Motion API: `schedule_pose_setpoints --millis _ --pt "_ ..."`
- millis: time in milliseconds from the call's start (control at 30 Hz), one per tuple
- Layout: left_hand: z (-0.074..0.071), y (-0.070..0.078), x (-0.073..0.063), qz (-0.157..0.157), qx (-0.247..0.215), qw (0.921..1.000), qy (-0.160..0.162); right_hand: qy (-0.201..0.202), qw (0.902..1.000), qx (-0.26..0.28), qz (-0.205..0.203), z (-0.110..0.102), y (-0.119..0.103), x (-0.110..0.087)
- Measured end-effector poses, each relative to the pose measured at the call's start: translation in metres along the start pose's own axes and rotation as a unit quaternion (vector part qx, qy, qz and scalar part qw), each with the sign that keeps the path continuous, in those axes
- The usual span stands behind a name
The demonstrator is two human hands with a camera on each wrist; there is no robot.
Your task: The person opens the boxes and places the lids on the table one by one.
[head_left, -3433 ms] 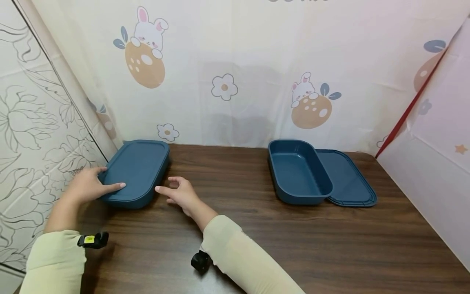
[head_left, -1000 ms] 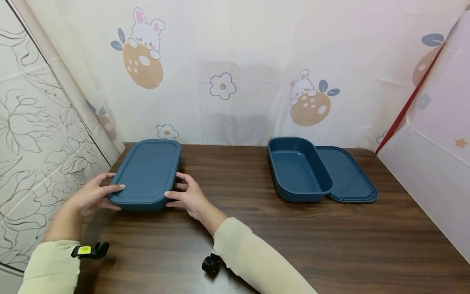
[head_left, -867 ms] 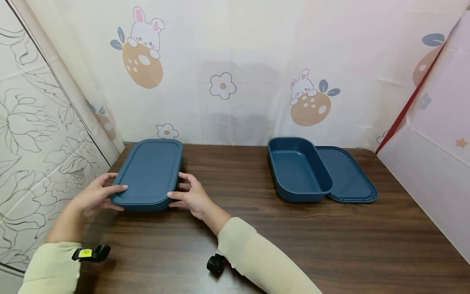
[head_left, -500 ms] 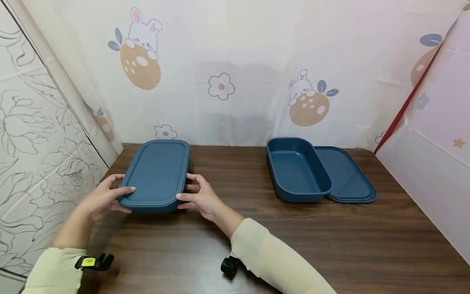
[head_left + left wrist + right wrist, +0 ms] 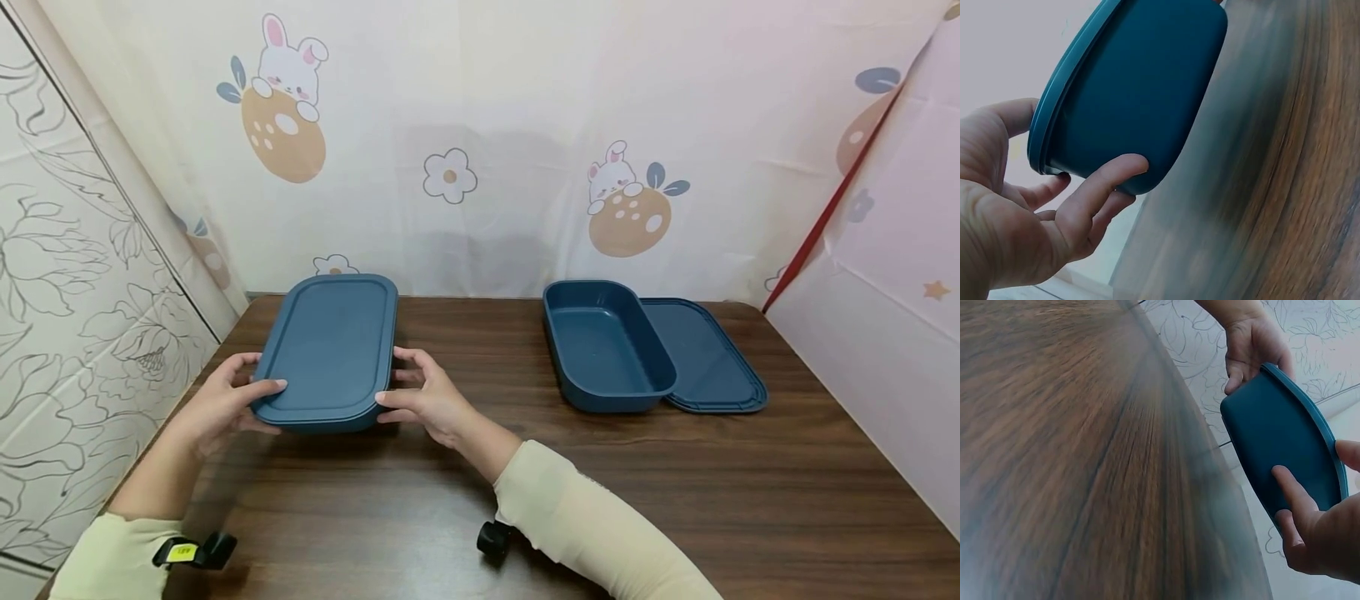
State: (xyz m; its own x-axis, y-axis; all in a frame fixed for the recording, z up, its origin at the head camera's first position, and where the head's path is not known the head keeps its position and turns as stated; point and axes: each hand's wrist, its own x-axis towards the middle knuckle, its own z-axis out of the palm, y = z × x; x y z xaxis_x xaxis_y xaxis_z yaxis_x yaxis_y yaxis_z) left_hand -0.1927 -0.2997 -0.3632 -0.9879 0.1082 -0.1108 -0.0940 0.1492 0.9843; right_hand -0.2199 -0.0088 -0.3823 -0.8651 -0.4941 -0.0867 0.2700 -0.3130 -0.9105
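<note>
A blue lidded food container (image 5: 330,346) is held between my two hands at the left of the table, raised off the wood as the wrist views show. My left hand (image 5: 225,404) grips its left side near the front corner, thumb on the lid. On the opposite side, my right hand (image 5: 431,404) grips the wall, thumb at the lid's edge. In the left wrist view the container's side wall (image 5: 1135,94) shows, with fingers under its lower edge. The right wrist view shows both hands on the container (image 5: 1279,431). Its inside is hidden by the lid.
An open blue container (image 5: 611,346) stands at the right, its inside bare. Partly beneath or behind it lies a matching lid (image 5: 708,358). The brown wooden table (image 5: 450,483) is bounded by a patterned cloth (image 5: 510,100) at the back and side panels left and right.
From the far left, the lidded container has moved right and, lately, up off the table, carried by both hands. My right hand earlier stood beside it and has since gripped it.
</note>
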Motion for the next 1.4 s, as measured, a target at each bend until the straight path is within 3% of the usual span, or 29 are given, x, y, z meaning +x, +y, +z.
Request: schedule_pose_setpoints --millis 800,1400 --pt "0.043 0.015 -0.006 -0.007 -0.052 0.9985 0.018 -0.037 0.9982 -0.043 -0.019 -0.034 -0.022 -0.032" --pt "0.081 0.027 -0.011 -0.023 -0.087 0.9959 0.008 -0.039 0.9965 -0.071 -0.023 -0.063 -0.038 -0.061"
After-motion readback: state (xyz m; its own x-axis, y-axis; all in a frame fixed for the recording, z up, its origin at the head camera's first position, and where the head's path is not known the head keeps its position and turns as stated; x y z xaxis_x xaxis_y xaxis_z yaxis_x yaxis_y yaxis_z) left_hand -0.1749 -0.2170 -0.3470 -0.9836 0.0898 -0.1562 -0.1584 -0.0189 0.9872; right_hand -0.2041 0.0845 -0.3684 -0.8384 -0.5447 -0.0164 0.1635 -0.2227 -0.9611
